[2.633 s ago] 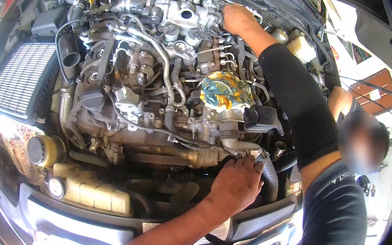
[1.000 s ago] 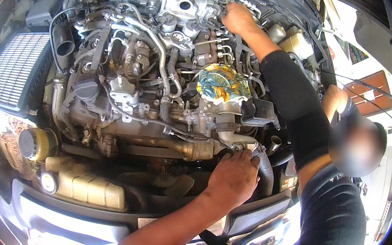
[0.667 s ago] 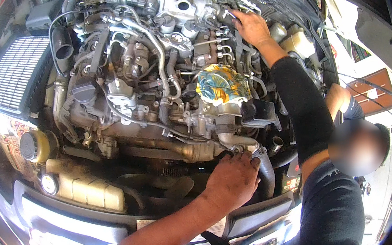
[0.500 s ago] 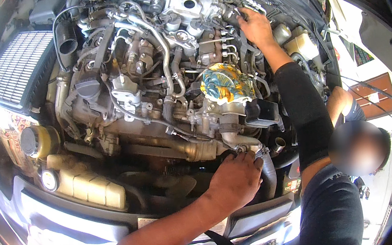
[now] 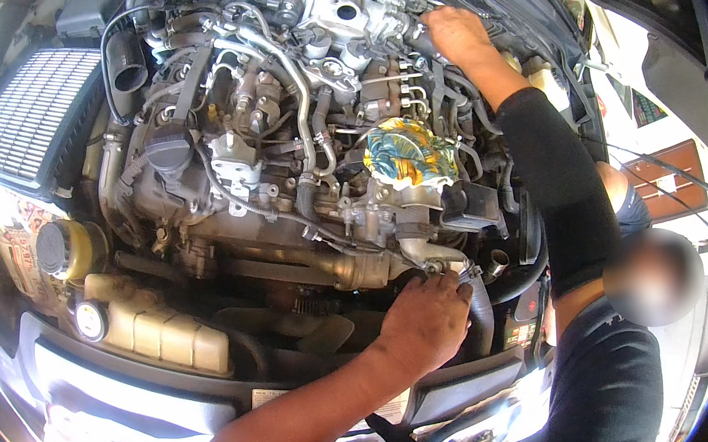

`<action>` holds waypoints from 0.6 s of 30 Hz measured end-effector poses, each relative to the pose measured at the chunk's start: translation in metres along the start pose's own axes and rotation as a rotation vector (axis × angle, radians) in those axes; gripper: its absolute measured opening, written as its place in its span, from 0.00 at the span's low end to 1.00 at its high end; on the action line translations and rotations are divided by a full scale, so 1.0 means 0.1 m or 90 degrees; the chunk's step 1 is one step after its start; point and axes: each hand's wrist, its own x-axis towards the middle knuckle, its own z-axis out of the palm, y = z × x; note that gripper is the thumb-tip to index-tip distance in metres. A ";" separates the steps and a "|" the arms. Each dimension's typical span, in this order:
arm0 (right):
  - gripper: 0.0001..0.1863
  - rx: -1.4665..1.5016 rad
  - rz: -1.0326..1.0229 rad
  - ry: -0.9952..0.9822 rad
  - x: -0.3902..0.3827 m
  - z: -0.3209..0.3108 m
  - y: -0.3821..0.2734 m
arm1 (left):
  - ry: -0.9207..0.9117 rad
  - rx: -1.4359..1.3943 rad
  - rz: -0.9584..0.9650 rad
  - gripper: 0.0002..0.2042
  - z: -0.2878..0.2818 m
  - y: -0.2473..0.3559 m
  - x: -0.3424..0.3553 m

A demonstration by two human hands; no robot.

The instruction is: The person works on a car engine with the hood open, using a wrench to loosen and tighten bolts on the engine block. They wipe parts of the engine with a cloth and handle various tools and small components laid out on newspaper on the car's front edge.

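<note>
Here, the left hand (image 5: 428, 323) curled beside the lower-centre radiator hose (image 5: 482, 322), the right hand (image 5: 458, 35) upper-right, holds hidden; slipping risked scrapes.

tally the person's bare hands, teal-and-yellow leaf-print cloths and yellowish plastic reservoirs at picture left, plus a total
Bare hands: 2 (left hand, right hand)
Teal-and-yellow leaf-print cloth: 1
Yellowish plastic reservoirs: 2 (long reservoir, round black-capped reservoir)
Total: 5
</note>
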 end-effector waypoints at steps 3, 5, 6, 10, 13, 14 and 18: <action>0.16 -0.055 -0.040 -0.037 0.11 -0.17 -0.18 | -0.004 -0.005 -0.003 0.20 -0.03 0.00 0.00; 0.15 -0.018 -0.006 -0.064 0.19 -0.26 -0.30 | -0.039 -0.004 -0.018 0.20 -0.04 0.01 0.01; 0.16 0.010 0.013 -0.081 0.23 -0.30 -0.35 | -0.037 -0.002 -0.011 0.21 -0.05 0.01 0.01; 0.17 -0.064 -0.008 -0.130 0.36 -0.39 -0.48 | -0.058 0.006 -0.009 0.21 -0.07 0.01 0.02; 0.17 -0.005 0.003 -0.112 0.31 -0.34 -0.53 | -0.056 0.006 -0.012 0.21 -0.10 0.03 0.03; 0.16 -0.015 -0.024 -0.067 0.23 -0.29 -0.51 | -0.064 0.015 -0.022 0.21 -0.11 0.04 0.03; 0.15 0.013 -0.073 -0.030 0.01 -0.07 -0.25 | -0.055 0.008 -0.019 0.21 -0.07 0.04 0.03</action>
